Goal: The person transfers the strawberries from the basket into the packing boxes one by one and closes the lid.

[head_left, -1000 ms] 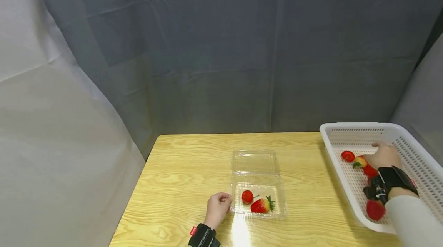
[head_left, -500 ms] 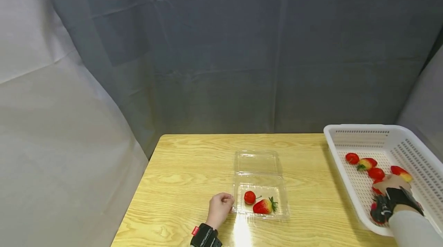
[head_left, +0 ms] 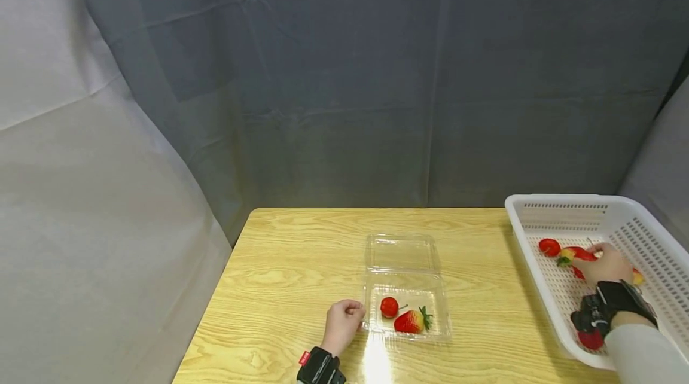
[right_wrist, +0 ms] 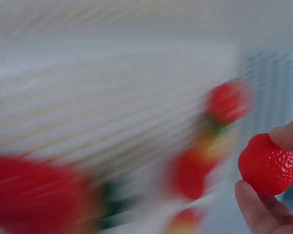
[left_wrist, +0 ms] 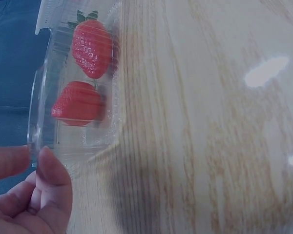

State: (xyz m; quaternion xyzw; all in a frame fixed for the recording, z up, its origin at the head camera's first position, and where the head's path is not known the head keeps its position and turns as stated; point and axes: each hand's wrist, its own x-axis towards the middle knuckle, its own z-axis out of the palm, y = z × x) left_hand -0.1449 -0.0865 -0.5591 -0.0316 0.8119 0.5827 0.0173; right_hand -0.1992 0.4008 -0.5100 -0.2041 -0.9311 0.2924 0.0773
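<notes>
My left hand pinches the near left rim of a clear plastic clamshell box, which lies with its lid folded back on the table. Inside the box sit a rounder red strawberry with a thin stem and a longer strawberry with green leaves. Over the white basket at the right, my right hand holds a small round strawberry between thumb and fingers. Several other strawberries, such as a dark red one, lie in the basket, partly hidden by my hand and wrist camera.
The wooden table carries both containers, with the basket along its right side. A grey cloth hangs behind the table, and a pale cloth stands at the left.
My right hand first moved nearer to me and down among the strawberries, then back up and away with one in its fingers. My left hand has stayed at the box's rim.
</notes>
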